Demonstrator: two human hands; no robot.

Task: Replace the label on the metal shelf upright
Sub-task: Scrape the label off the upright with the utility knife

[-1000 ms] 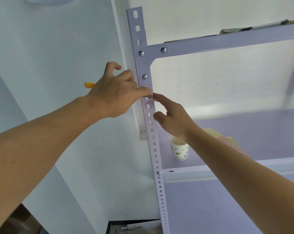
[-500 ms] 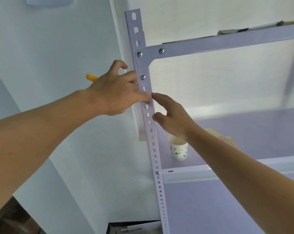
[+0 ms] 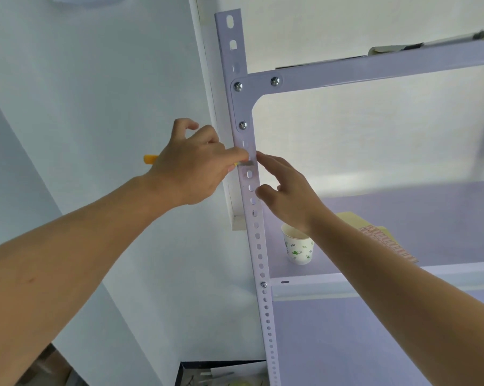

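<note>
Hands (image 3: pixel 190 174) x2, upright (image 3: pixel 226 57) x1, screws (image 3: pixel 237 86) x4, cup (image 3: pixel 297 247) x1, scraper (image 3: pixel 150 159) x1.

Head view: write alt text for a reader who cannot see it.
A left hand holds a yellow-handled scraper against a metal shelf upright; the right hand touches the upright's edge. A paper cup stands on the shelf.

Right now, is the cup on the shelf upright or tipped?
Upright: the cup stands on its base on the shelf, open mouth facing up.
</note>
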